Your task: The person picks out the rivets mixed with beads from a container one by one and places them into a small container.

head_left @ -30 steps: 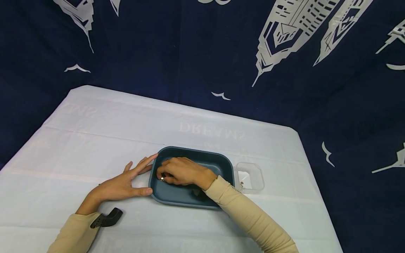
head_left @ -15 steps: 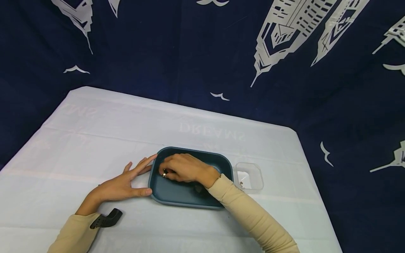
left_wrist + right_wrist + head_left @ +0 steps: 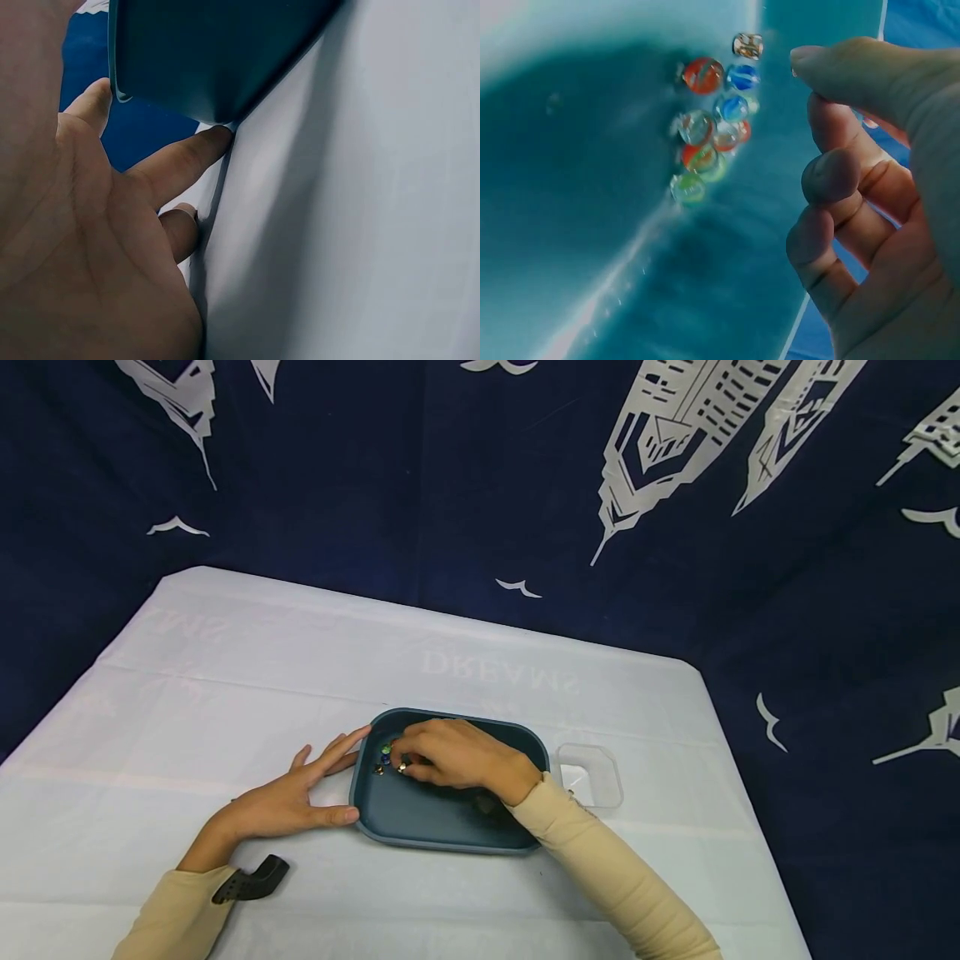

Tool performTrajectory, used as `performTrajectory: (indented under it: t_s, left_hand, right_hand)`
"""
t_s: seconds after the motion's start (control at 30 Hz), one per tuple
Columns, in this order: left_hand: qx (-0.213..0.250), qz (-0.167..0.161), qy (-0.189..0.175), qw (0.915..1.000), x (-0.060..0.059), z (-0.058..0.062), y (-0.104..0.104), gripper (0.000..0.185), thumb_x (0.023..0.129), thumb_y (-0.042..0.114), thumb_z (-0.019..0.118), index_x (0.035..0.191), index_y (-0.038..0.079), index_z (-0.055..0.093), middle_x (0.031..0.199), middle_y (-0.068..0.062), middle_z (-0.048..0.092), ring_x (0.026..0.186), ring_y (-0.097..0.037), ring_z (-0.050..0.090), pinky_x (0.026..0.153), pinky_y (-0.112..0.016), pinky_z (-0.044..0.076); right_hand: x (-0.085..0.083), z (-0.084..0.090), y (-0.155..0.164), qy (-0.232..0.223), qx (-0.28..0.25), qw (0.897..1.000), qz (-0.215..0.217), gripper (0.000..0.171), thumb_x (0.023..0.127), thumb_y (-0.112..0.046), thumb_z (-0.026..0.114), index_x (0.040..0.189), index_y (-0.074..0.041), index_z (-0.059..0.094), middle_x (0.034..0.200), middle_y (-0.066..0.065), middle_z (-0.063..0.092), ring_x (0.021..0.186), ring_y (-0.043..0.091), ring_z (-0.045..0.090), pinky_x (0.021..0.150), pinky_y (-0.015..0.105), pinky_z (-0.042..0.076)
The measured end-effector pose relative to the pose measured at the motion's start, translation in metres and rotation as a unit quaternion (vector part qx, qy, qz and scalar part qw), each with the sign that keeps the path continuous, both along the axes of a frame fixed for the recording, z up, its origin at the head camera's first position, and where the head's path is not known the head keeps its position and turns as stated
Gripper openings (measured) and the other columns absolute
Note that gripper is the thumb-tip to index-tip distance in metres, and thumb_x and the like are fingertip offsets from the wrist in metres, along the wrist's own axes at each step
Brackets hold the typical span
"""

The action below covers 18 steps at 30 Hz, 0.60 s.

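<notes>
Dark blue cloth printed with white towers and small birds hangs behind the bench (image 3: 225,677), which is covered in a pale sheet bearing faint mirrored lettering. Near its front edge sits a teal tray (image 3: 442,827), and just beside the tray's right end stands a small clear plastic box (image 3: 603,772).

A cluster of glass marbles (image 3: 709,135) lies in the tray's left end, huddled against the wall; in the head view they show as a few coloured dots (image 3: 386,758). The right hand (image 3: 450,756) reaches into the tray with its fingers (image 3: 832,180) curled right beside them. Whether a marble is already pinched between thumb and fingertip cannot be told: the wrist view shows the fingers bent and apart from the cluster, with nothing plainly between them. The left hand (image 3: 288,797) lies flat on the sheet, fingers spread, index fingertip (image 3: 214,139) and thumb touching the tray's outer wall as if to steady it.

By my reading, the step in hand is picking marbles out of the tray. The next move seems to call for a careful fingertip pinch on one marble, since round glass rolls away easily, while the left hand holds the tray from sliding. A dark clip-like piece (image 3: 251,878) shows at the left sleeve.
</notes>
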<state>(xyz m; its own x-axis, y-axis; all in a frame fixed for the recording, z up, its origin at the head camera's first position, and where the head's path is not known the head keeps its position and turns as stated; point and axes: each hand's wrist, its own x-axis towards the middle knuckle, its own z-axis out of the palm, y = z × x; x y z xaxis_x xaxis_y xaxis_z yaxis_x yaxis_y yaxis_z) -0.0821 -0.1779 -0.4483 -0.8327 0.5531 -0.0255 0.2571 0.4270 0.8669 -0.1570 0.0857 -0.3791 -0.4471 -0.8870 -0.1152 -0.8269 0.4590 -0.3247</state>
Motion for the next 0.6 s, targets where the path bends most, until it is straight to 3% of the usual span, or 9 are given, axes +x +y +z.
performTrajectory:
  t_s: [0.6]
  left_hand:
    - [0.005, 0.003, 0.007, 1.0000, 0.000, -0.001, 0.000, 0.099, 0.088, 0.032, 0.078, 0.161, 0.037, 0.011, 0.160, -0.016, 0.035, 0.145, -0.042, 0.035, 0.111, -0.075, -0.015]
  right_hand:
    - [0.007, 0.013, 0.037, 0.032, -0.025, 0.999, -0.026, 0.012, 0.098, -0.021, 0.067, 0.107, -0.020, 0.074, 0.085, -0.011, 0.057, 0.071, 0.003, 0.051, 0.064, 0.019, 0.044]
